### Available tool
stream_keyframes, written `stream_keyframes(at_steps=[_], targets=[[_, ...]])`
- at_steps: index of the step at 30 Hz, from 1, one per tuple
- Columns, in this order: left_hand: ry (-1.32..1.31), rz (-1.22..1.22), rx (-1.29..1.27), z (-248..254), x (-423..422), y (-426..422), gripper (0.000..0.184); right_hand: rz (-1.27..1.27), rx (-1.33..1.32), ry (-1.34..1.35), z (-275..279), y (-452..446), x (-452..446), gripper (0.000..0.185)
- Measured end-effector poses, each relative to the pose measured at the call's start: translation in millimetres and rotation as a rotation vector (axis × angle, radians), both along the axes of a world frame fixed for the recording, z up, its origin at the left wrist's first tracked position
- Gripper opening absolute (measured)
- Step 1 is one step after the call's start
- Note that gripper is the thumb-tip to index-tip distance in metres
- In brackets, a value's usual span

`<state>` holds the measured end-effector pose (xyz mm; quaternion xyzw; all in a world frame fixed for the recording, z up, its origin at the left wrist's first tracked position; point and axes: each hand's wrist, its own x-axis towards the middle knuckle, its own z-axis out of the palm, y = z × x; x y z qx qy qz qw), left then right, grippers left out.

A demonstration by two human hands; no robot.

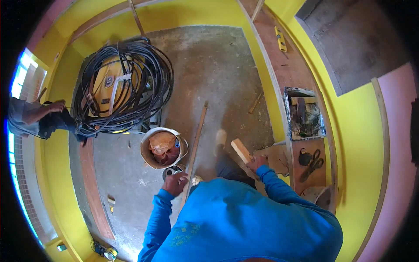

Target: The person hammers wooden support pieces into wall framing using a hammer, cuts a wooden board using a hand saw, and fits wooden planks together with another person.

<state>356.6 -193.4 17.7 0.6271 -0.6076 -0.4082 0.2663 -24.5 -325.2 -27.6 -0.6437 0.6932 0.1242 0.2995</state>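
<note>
My right hand [256, 163] is closed around the near end of a short wooden block [241, 151], which points up and to the left. My left hand [175, 183] has its fingers curled beside a long thin wooden strip [200, 124]. Its fingertips lie close to the strip's edge, and whatever they pinch is too small to make out. The strip slants across the floor view, its lower end beside my blue shirt. Just beyond my left hand stands a bucket [146, 153] with an orange-brown plastic bag [162, 143] inside.
A large coil of black cable [163, 78] lies over a yellow machine [102, 85]. Another person's hand [56, 106] shows at the left. On the right-hand shelf are a yellow level [280, 39], a paint tray [321, 124] and scissors [313, 166]. A brush [111, 200] lies on the floor.
</note>
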Motion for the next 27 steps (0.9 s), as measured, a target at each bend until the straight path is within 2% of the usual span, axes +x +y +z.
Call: stream_keyframes(at_steps=[2, 4, 7, 10, 11, 13, 16, 18, 20, 23, 27], targets=[[0.064, 0.088, 0.053, 7.7, 14.1, -43.4, 0.021, -0.036, -0.019, -0.029, 5.8, -41.9, 14.6, 0.051], [-0.006, 0.132, 0.044, 11.2, 27.9, -89.0, 0.02, -0.078, -0.044, -0.039, 4.0, -101.0, 30.6, 0.051], [-0.057, 0.152, 0.125, 30.8, 34.8, -169.0, 0.02, -0.005, -0.255, -0.047, 6.6, -192.1, 46.9, 0.052], [-0.162, 0.088, 0.038, 47.9, 33.3, -251.7, 0.021, 0.044, -0.465, -0.134, 14.6, -282.7, 56.8, 0.046], [-0.136, 0.117, 0.118, 44.9, 36.0, -272.5, 0.02, 0.072, -0.563, -0.21, 22.2, -307.8, 57.5, 0.042], [-0.141, 0.07, 0.048, 70.8, 33.2, -328.8, 0.021, 0.135, -0.78, -0.364, 48.7, -363.1, 61.9, 0.035], [-0.124, 0.021, -0.084, 92.3, 38.6, -402.2, 0.021, 0.217, -1.19, -0.466, 79.0, -436.9, 72.9, 0.035], [-0.15, 0.001, -0.129, 113.6, 46.9, -452.9, 0.021, 0.216, -1.121, -0.505, 104.7, -468.8, 79.6, 0.035], [-0.141, -0.001, -0.28, 132.9, 61.5, -510.3, 0.018, 0.205, -1.083, -0.558, 117.4, -502.7, 91.3, 0.035], [-0.192, -0.043, -0.535, 181.1, 88.3, -606.7, 0.014, 0.154, -0.986, -0.597, 110.7, -537.4, 106.1, 0.036], [-0.242, -0.02, -0.891, 250.3, 148.9, -760.9, 0.017, 0.234, -1.043, -0.552, 88.5, -607.1, 132.6, 0.041]])
